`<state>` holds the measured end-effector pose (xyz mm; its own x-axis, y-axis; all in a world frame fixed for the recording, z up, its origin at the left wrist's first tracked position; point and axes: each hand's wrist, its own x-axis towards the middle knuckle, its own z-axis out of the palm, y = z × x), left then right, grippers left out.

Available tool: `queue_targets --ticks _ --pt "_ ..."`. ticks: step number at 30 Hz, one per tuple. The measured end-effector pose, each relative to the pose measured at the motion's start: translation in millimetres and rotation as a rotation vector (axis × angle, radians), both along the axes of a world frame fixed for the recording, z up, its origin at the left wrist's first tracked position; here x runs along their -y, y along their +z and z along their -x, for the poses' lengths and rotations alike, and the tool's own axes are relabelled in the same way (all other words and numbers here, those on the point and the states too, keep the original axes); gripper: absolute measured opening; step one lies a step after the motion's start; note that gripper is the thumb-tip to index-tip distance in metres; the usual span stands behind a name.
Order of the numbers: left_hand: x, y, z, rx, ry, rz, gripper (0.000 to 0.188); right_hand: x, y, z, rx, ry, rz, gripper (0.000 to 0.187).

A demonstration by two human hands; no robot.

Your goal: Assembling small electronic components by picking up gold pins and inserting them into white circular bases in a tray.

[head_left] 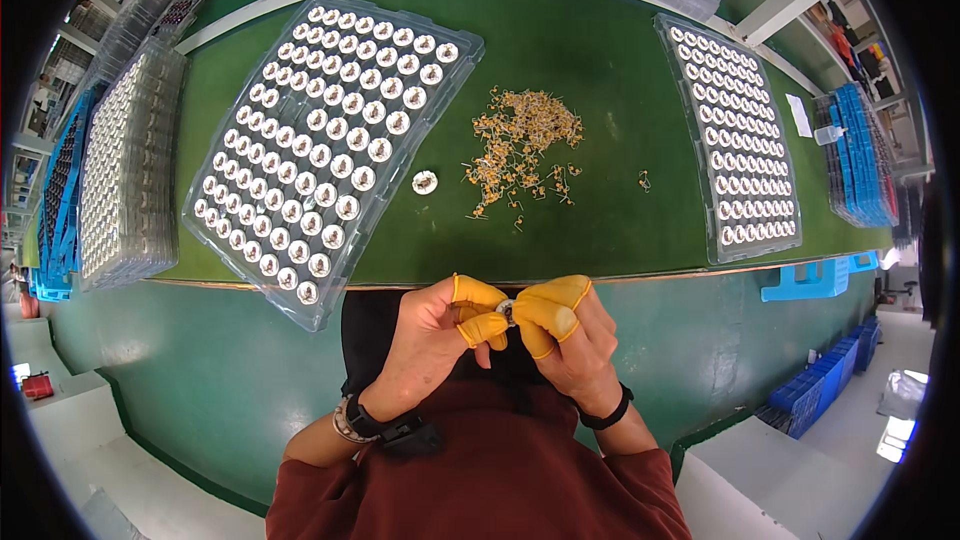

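Note:
Just off the table's front edge, both my hands meet at a small round white part point(505, 311) with a dark middle. My left hand point(440, 325) pinches it between yellow-capped fingers. On its other side my right hand point(570, 328), also in yellow finger cots, presses its fingertips together at the part; whether a smaller piece sits in them is hidden. A loose white round part point(425, 183) lies on the green table beyond my left hand. Farther off is a heap of small orange components with wire legs point(525, 135).
A clear tray point(375, 230) filled with rows of white round parts lies at the left, its near corner over the table edge. Another filled tray point(712, 195) lies at the right. Stacked trays point(130, 170) stand far left, blue trays point(860, 160) far right. One stray component point(644, 180) lies apart.

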<state>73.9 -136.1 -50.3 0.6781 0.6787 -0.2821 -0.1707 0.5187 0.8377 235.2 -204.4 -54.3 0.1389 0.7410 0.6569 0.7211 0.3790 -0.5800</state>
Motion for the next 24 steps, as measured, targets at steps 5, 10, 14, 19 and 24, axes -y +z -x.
queue_targets --ticks 5,10,14,19,24 --pt "2.6 3.4 -0.3 -0.090 0.033 -0.164 0.014 1.3 2.5 -4.2 -0.196 0.129 0.162 0.024" --pt "1.0 -0.2 -1.7 -0.215 0.103 -0.968 0.022 -0.2 1.8 -6.0 -0.384 0.214 0.168 0.024" --pt "-4.4 -2.7 2.5 -0.201 0.071 -0.872 0.018 -4.7 -0.1 -6.7 -0.518 0.217 0.228 0.024" --pt "-27.2 15.0 25.9 -0.143 0.034 -0.168 0.013 -25.0 14.5 -10.8 -0.312 0.025 0.373 0.021" --pt "-63.0 44.6 62.2 -0.292 0.220 -0.304 0.011 -46.7 7.8 -13.7 0.207 -0.235 0.349 0.022"
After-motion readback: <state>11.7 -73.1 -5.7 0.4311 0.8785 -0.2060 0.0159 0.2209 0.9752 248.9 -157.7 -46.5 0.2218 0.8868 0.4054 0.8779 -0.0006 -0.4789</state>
